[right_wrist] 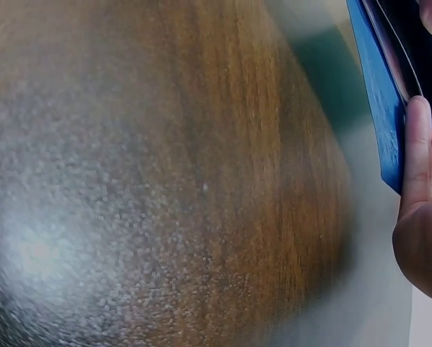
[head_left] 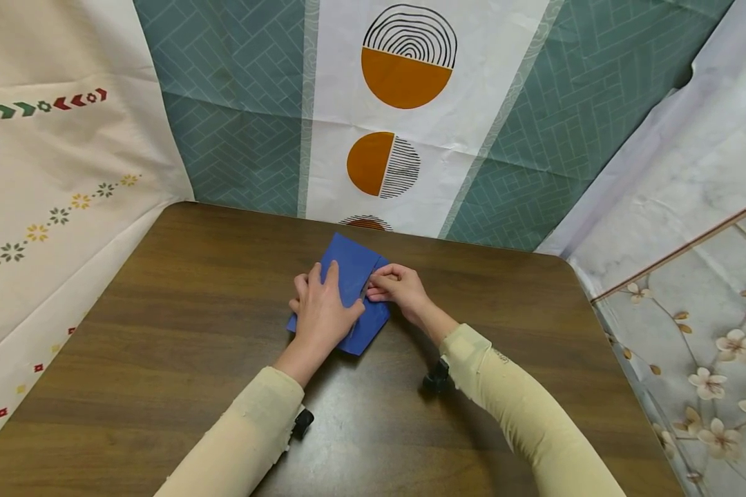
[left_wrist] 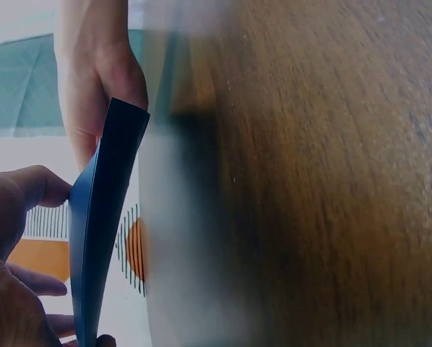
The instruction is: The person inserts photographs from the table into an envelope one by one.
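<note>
A flat blue folder [head_left: 351, 266] is held at a slant over the table's far half, its layers parted along the right side. My left hand [head_left: 323, 307] spreads across its upper face, and some fingers bend around the left edge. In the left wrist view the folder [left_wrist: 104, 217] appears edge-on, with my left thumb and fingers [left_wrist: 39, 282] on it. At the parted side, my right hand [head_left: 398, 290] pinches the edge between thumb and fingers. One right finger [right_wrist: 418, 144] reaches against the gap between the layers in the right wrist view.
The brown wooden table [head_left: 373, 428] lies under both hands. A patterned cloth [head_left: 404, 117] hangs behind its far edge, with pale cloths on the left and right sides. Small black devices [head_left: 436, 376] sit at both wrists.
</note>
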### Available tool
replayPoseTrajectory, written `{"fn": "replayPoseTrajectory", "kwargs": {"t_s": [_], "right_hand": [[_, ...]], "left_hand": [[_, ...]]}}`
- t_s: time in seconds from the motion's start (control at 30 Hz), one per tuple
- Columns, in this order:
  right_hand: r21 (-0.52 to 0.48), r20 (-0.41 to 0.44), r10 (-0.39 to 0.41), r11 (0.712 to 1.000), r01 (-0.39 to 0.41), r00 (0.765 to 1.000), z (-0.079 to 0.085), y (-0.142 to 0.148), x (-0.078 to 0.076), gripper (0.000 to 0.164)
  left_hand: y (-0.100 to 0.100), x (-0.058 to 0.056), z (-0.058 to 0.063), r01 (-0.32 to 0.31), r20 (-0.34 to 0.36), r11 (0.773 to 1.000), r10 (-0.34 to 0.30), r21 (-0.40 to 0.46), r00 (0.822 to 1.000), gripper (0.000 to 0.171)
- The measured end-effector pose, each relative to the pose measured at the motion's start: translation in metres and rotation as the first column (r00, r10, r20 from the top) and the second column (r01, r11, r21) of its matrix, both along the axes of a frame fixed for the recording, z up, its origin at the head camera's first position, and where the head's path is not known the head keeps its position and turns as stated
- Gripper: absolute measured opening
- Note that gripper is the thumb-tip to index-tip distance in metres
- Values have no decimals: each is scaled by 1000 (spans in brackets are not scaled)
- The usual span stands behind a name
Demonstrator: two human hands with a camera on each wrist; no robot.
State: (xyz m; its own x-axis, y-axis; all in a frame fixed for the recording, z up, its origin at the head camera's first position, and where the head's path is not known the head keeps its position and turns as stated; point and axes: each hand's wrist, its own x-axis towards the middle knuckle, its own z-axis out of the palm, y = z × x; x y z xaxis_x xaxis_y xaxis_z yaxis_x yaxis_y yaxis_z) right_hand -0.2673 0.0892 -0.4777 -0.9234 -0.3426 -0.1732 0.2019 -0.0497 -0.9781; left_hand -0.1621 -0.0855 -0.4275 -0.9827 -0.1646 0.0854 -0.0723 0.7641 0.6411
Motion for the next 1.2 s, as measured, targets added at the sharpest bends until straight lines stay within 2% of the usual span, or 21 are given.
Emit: {"fn": "replayPoseTrajectory", "kwargs": {"t_s": [0.27, 0.47, 0.67, 1.07, 1.2], "right_hand": [[5, -3, 15, 1000, -15, 1000, 2, 1, 1, 8], [31, -31, 37, 999, -36, 999, 7, 13, -1, 7], [68, -34, 36, 997, -34, 999, 13, 35, 0, 10], [117, -13, -10, 993, 12, 1000, 19, 92, 4, 13], [140, -6, -24, 990, 24, 1000, 19, 106, 7, 27]], "left_hand": [[-1, 0, -2, 0, 4, 1000, 0, 1, 1000, 88], [-3, -1, -5, -3, 23, 1000, 3, -5, 1000, 89], [-6, -2, -9, -12, 34, 1000, 12, -10, 999, 90], [-10, -4, -20, -20, 104, 999, 23, -35, 994, 94], [-12, -5, -25, -33, 111, 998, 38, -47, 993, 95]]}}
